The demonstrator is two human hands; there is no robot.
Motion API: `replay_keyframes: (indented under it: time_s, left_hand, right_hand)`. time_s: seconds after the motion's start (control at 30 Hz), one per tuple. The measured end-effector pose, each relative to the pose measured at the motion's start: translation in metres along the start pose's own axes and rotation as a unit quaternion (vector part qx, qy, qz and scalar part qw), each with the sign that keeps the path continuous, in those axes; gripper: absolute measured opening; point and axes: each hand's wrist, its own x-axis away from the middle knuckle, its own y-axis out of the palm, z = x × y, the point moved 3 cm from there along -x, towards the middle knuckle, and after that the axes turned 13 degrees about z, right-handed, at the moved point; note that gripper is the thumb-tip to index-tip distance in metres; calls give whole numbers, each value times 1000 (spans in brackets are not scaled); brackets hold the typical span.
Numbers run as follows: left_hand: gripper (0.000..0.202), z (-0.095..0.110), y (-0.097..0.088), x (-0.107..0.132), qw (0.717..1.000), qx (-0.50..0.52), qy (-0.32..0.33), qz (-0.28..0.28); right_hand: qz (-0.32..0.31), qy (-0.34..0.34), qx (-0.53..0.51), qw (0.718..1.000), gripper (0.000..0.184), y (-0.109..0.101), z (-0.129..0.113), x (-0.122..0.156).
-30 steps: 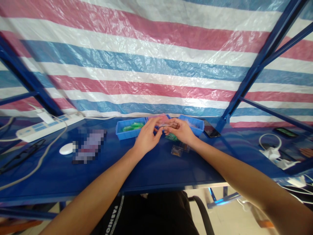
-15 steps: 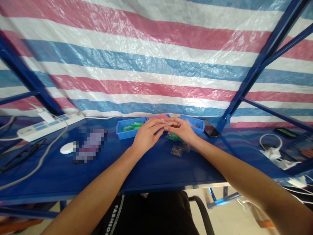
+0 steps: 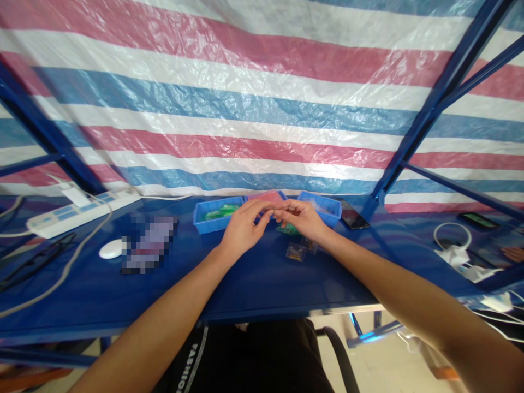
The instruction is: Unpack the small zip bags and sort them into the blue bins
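Note:
My left hand [image 3: 246, 222] and my right hand [image 3: 302, 217] meet fingertip to fingertip above the blue table. Both are closed in a pinch, and whatever lies between the fingers is too small to make out. Beneath my right hand are green pieces [image 3: 289, 229], partly covered by it. Small clear plastic bags [image 3: 295, 251] with tiny contents lie just below. Left of my hands stands a blue bin [image 3: 200, 225] with green items [image 3: 225, 210]. Behind them is a pink piece [image 3: 264, 196], and at the right another blue bin [image 3: 336, 210] holds clear plastic bags.
A dark phone [image 3: 354, 214] lies right of the bins. On the left are a white power strip [image 3: 53, 218], a cable, a white oval object [image 3: 111, 249] and a blurred-out item [image 3: 151, 243]. White chargers [image 3: 456, 255] sit at the right. Striped plastic sheeting hangs behind.
My fingertips have shifted slightly, with the right fingers more curled and the left ones drawn together. More of the pink piece shows behind them. The bins and bags have stayed put.

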Motion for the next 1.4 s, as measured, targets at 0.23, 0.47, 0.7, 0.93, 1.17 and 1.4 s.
replay_keyframes:
  time_s: [0.23,0.47,0.7,0.93,1.17,1.4]
  left_hand:
    - [41,-1,2,2,1000,10,-15,-7]
    - [48,-1,6,4,999,9,-35,-20]
    - [49,-3,9,6,999,-11,-34,-26]
    - [49,0,9,7,999,-25,-27,-21]
    - [48,7,7,5,1000,-15,-12,-22]
    - [38,1,8,7,999,-27,-4,-33]
  right_hand:
    - [4,-14,34,999,42,-1,-2,1]
    - [-12,-44,64,997,30,-1,3,3]
    - [-1,-55,92,994,27,-2,9,4]
    - [-12,-65,103,993,24,-1,6,7]
    - [-22,-70,117,990,25,0,4,8]
    - [6,-74,119,990,26,-1,7,6]
